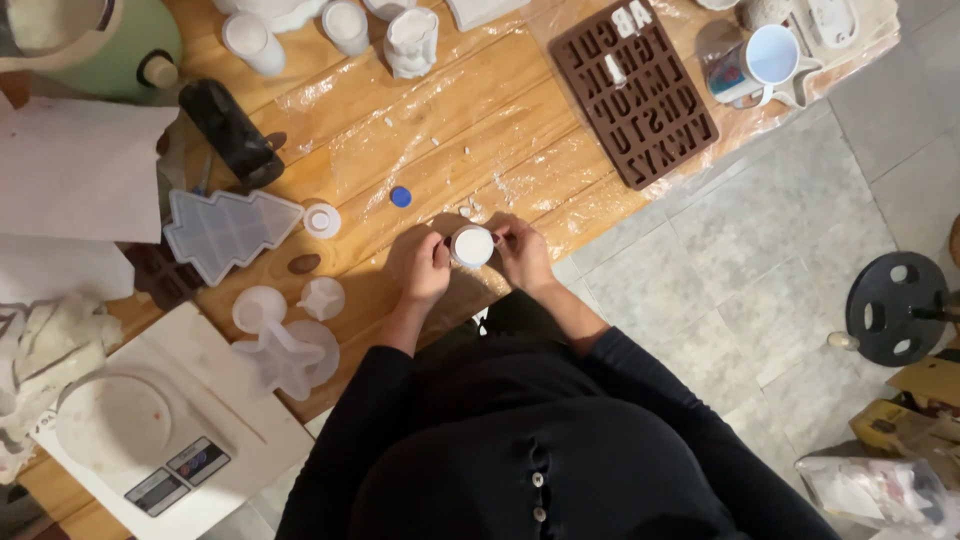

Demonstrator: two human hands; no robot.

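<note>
At the near edge of the wooden worktop point(520, 90), right in front of the person's body, both hands are holding one small round white mould point(473, 246). The left hand point(424, 268) is pinching its left side and the right hand point(521, 250) is pinching its right side, so each grip is closed on the little cup with the fingertips touching its rim. The mould is sitting between the two hands, just above or on the wood; I cannot tell which. It looks small and light, and probably a bit soft and bendy, like the other pale moulds nearby. The white stuff filling it looks hard, so it may be crumbly and could chip if squeezed too hard. Holding it by the sides, with fingers across from each other, looks like the safest way. Some white crumbs point(468, 209) are lying on the clear plastic sheet point(430, 130) just behind it. A small blue cap point(401, 196) is lying a little further back, and a tree-shaped mould point(228, 232) is lying well off to the left. A brown letter mould point(634, 92) is lying far back on the right.
</note>
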